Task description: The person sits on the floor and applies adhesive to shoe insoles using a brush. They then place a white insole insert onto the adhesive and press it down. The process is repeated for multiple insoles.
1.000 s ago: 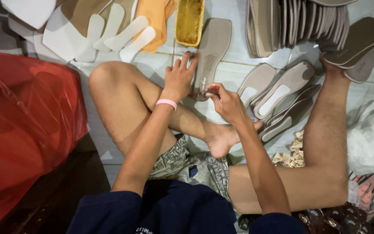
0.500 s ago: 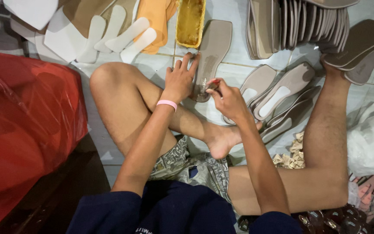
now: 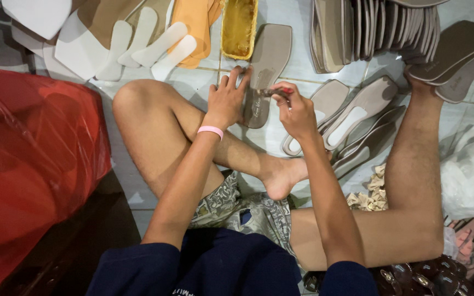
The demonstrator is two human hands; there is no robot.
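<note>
I sit cross-legged on a tiled floor. My left hand [image 3: 227,98], with a pink wristband, presses flat on the edge of a long taupe shoe insole [image 3: 267,66] lying on the floor. My right hand [image 3: 296,109] grips a small brush with a red handle [image 3: 274,92], its tip touching the middle of that insole. Just beyond the insole's left side stands a yellow tray of amber glue [image 3: 239,26].
A row of upright taupe insoles [image 3: 368,30] stands at the far right, with more insoles [image 3: 357,112] laid flat near my right leg. White and orange sole cutouts [image 3: 138,38] lie far left. A red plastic bag [image 3: 28,159] fills the left; a white bag [image 3: 473,170] sits right.
My right hand has moved up and left, bringing the brush from the insole's heel end onto its middle. My left hand stays on the insole.
</note>
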